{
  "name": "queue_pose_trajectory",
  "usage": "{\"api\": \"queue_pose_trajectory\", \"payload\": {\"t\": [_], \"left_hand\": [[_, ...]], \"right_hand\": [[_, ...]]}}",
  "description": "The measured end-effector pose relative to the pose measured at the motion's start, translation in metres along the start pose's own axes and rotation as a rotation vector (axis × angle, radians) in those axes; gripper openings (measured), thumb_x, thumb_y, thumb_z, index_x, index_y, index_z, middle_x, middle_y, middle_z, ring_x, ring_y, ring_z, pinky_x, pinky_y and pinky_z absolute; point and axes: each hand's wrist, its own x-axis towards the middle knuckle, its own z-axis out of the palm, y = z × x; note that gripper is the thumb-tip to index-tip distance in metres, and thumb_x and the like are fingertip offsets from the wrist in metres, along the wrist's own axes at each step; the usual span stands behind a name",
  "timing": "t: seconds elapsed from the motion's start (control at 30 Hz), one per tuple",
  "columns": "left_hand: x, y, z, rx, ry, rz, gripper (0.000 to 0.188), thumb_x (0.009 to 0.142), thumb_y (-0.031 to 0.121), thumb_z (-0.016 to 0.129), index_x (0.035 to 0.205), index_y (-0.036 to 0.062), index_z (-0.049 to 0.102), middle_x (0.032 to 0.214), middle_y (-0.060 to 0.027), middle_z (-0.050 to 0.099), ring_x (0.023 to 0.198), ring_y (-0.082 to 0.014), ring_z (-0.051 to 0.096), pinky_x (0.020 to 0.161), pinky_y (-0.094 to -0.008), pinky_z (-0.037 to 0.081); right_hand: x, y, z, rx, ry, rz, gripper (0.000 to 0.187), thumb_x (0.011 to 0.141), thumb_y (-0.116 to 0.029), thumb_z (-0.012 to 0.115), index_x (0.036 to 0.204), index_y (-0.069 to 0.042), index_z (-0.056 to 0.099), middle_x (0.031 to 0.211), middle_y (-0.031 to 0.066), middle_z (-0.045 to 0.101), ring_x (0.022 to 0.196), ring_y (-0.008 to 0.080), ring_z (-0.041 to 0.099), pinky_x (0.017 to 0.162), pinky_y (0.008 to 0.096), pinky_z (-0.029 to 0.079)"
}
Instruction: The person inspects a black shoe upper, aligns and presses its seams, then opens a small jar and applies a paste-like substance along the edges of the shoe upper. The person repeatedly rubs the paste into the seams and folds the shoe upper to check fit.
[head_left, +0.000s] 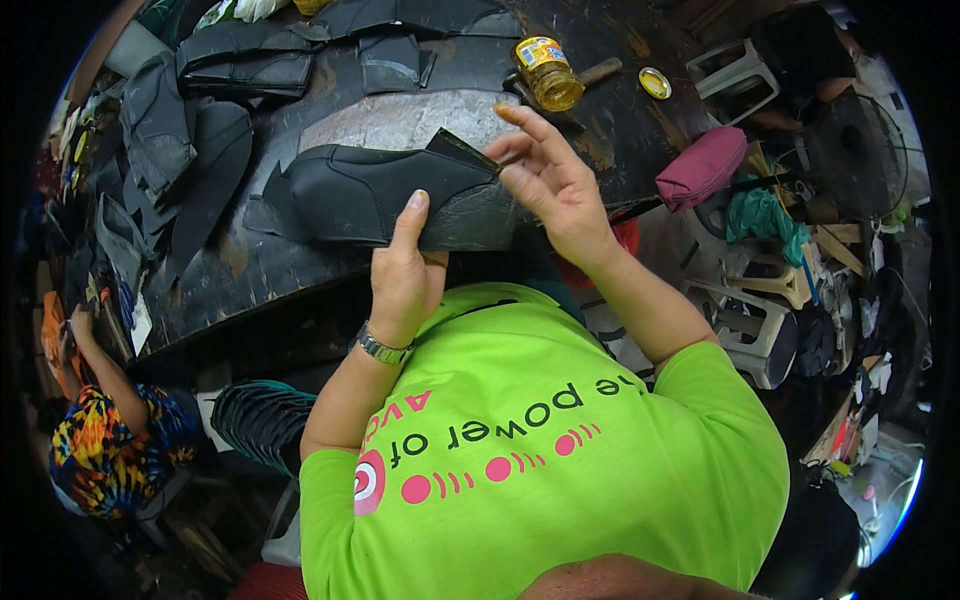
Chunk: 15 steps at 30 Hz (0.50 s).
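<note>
A black shoe upper (pixel 350 190) lies at the table's near edge, its flap standing up at the right end. My left hand (pixel 405 270) grips its lower edge, thumb on top and the other fingers mostly hidden beneath. At the flap's right corner, my right hand (pixel 560 190) pinches the edge between thumb and a bent finger. Its index finger is raised apart, with a brownish-yellow smear on the tip. Under the upper is a worn greyish sheet (pixel 400 118). Beyond my right hand, an open glass jar (pixel 551 80) with yellowish contents lies tilted.
More black shoe uppers (pixel 245 65) are piled at the left and far side of the dark table (pixel 225 275). A round lid (pixel 655 83) and a pink pouch (pixel 702 168) are at the right. Plastic stools (pixel 745 325) and a fan (pixel 855 155) stand beyond. Another person (pixel 115 440) sits lower left.
</note>
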Motion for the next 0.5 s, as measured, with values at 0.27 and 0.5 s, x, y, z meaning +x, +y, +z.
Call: {"api": "queue_pose_trajectory", "payload": {"t": [0.27,0.5], "left_hand": [[-0.001,0.013,-0.014,-0.027,-0.094,-0.005,0.025,0.101,0.013,0.056,0.12,-0.0023,0.062,0.117,-0.014,0.068,0.109,-0.0257,0.066,0.099,-0.0418,0.052],[0.002,0.019,-0.021,-0.05,-0.084,-0.036,0.029,0.101,0.014,0.054,0.123,-0.0046,0.061,0.119,-0.0158,0.067,0.11,-0.0279,0.066,0.1,-0.0436,0.052]], "right_hand": [[0.027,0.009,-0.03,-0.637,-0.192,-0.308,0.055,0.08,0.013,0.058,0.122,-0.021,0.073,0.135,0.0079,0.05,0.105,0.0207,0.054,0.093,0.0302,0.047],[0.033,0.006,-0.032,-0.968,-0.245,-0.606,0.06,0.075,0.012,0.066,0.12,-0.026,0.075,0.14,0.0093,0.052,0.118,0.0271,0.055,0.1,0.0375,0.047]]}}
